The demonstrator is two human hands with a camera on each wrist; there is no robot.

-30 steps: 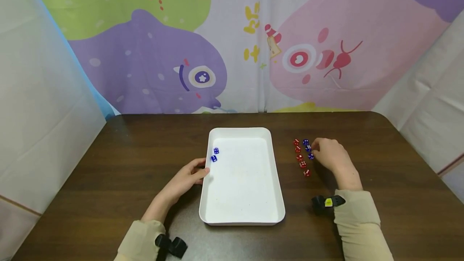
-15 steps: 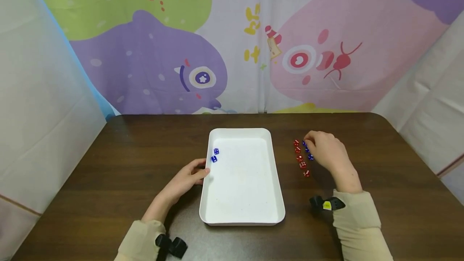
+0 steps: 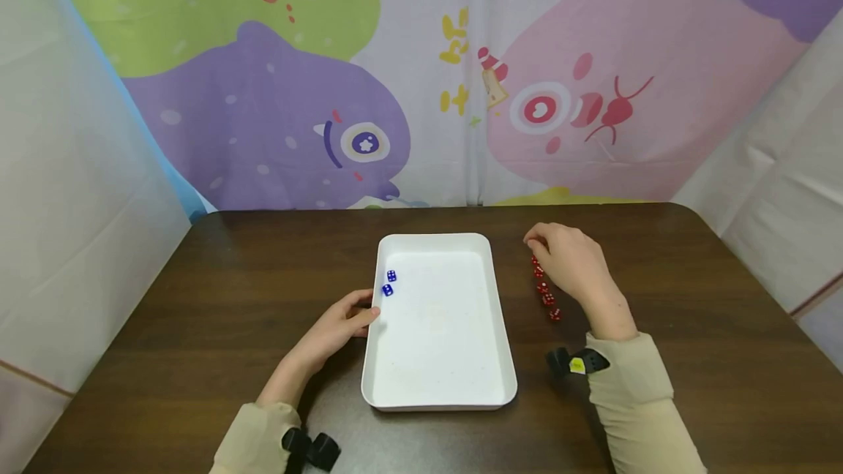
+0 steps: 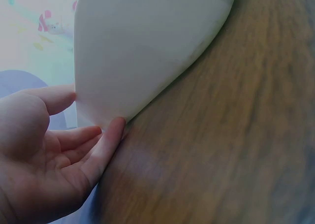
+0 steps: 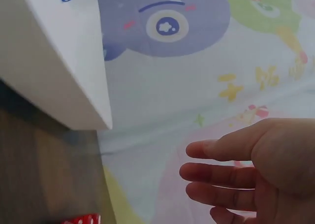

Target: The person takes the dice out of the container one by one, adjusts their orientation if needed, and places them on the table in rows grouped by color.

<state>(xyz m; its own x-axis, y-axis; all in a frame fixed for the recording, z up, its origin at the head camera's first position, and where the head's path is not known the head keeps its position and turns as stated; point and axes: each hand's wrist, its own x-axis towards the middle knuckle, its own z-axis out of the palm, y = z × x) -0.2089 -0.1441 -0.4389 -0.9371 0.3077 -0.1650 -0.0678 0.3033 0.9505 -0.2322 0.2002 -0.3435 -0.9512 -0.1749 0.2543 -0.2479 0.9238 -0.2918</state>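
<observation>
Lifting off the dice row, right hand (image 3: 569,262) up, its grip unclear from here.
Blue dice gone from beside the red dice (image 3: 545,290); left hand (image 3: 339,324), fingers straight, steadies the white tray (image 3: 437,401) on the worktop (image 3: 197,298).

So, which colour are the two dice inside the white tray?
Blue with white pips; the two dice lie near the tray's left rim, best seen in the head view.

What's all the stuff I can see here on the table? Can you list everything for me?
tray: one, white, middle of the table.
blue dice: two, in the tray by its left wall.
red dice: at least four, in a row right of the tray; others may be hidden under the hand.
table: one, dark brown wood.
backdrop: one, pastel cartoon print, behind the table.
left hand: rests against the tray's left rim.
right hand: raised over the red dice, fingers relaxed.
</observation>
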